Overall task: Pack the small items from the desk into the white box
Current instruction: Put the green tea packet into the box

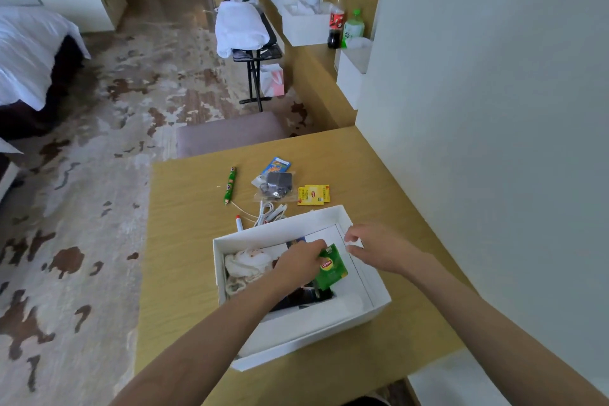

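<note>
Presently in hand: a green tea sachet (331, 269), pinched at its left edge by the left hand (298, 264) and held just above the inside of the white box (280, 227), not yet let go. The right hand (375, 247) has fingers and thumb curled onto the box's far right rim, apparently pinching it to steady the box.

Box: open-topped, on the desk (184, 241), with its near corner close to the desk's front edge. Inside are a crumpled white cloth (247, 264) at the left and a dark flat object (303, 298) partly hidden by the left forearm.

Left on the desk beyond the box:
- yellow tea sachets (313, 195)
- clear bag (275, 186) holding something black
- blue packet (276, 165)
- green wrapped stick (230, 184)
- white cable (270, 211), loosely coiled against the box's far wall
- red-capped white tube (239, 223), just beside the cable

Risks, as judged:
- The sachet is light and flat. Dropped from height it may catch on the rim or lodge upright against the wall.
- The box sits near the front edge, so a pull from the steadying hand could tip its corner off.
- The cable's loose strands lie near the tube and stick, and lifting it carelessly may drag either one; the stick, if round, could then roll off the left side.
</note>
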{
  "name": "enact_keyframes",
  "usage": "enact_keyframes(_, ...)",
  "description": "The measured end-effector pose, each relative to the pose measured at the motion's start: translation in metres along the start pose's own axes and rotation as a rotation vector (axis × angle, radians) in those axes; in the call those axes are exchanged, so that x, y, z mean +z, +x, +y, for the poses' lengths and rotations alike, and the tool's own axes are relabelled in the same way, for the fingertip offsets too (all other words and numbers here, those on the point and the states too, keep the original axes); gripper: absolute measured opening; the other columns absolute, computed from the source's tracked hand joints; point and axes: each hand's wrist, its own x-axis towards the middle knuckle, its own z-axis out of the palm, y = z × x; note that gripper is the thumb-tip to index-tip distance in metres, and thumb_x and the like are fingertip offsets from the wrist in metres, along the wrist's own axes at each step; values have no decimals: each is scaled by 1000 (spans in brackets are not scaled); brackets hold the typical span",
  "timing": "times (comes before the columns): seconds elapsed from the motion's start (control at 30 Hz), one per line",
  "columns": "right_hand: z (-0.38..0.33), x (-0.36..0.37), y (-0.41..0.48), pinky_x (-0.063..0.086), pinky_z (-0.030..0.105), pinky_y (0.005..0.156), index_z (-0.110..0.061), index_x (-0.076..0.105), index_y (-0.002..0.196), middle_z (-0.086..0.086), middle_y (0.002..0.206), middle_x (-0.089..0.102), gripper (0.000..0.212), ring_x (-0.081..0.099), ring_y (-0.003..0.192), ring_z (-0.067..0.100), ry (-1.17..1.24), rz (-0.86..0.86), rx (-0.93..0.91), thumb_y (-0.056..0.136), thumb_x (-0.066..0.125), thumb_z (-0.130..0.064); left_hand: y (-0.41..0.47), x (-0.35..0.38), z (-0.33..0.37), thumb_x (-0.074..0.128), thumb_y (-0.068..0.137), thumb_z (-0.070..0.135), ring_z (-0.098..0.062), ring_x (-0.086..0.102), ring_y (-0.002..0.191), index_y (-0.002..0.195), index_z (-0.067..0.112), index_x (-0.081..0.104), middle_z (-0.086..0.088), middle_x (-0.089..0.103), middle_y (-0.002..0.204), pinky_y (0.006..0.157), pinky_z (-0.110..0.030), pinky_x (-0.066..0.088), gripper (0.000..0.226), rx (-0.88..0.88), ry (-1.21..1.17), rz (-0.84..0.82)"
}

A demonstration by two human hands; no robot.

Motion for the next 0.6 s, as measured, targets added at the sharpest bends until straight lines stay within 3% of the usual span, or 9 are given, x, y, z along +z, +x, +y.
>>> enact_keyframes(0.13, 18, 1, -14, 47, 32, 83, -25, 59, 116, -4, 119, 50, 24, 56, 105, 19, 20, 53, 146, 95, 52, -35, 10, 18, 9, 44, 96, 24, -28, 66, 84, 116, 17, 44, -13, 63, 105, 68, -42, 58, 21, -30, -120, -132)
enact_keyframes(0.23, 31, 7, -22, 49, 35, 90, -30, 57, 121, -2, 131, 52, 31, 58, 109, 18, 114, 44, 209, 92, 57, -42, 14, 33, 12, 38, 98, 25, -31, 64, 87, 117, 14, 44, -17, 63, 108, 67, -38, 52, 23, 13, -50, -196)
enact_keyframes(0.3, 37, 11, -26, 48, 27, 83, -30, 58, 124, -8, 124, 58, 39, 58, 96, 8, 187, -8, 210, 90, 57, -49, 15, 42, 13, 35, 99, 26, -30, 61, 99, 123, 15, 47, -15, 62, 117, 75, -35, 48, 29, 62, 38, -220)
enact_keyframes(0.4, 42, 16, -28, 46, 22, 75, -26, 59, 125, -11, 114, 59, 45, 57, 92, 5, 277, -29, 210, 88, 59, -51, 13, 47, 17, 35, 99, 33, -24, 61, 104, 124, 20, 54, -7, 65, 119, 79, -33, 47, 33, 122, 96, -222)
enact_keyframes(0.6, 47, 17, -15, 49, 21, 74, -25, 64, 109, -12, 97, 64, 32, 60, 88, 2, 384, -60, 138, 89, 59, -49, 15, 36, 20, 49, 95, 30, -23, 59, 103, 120, 23, 63, -5, 61, 115, 79, -29, 44, 29, 142, 124, -175)
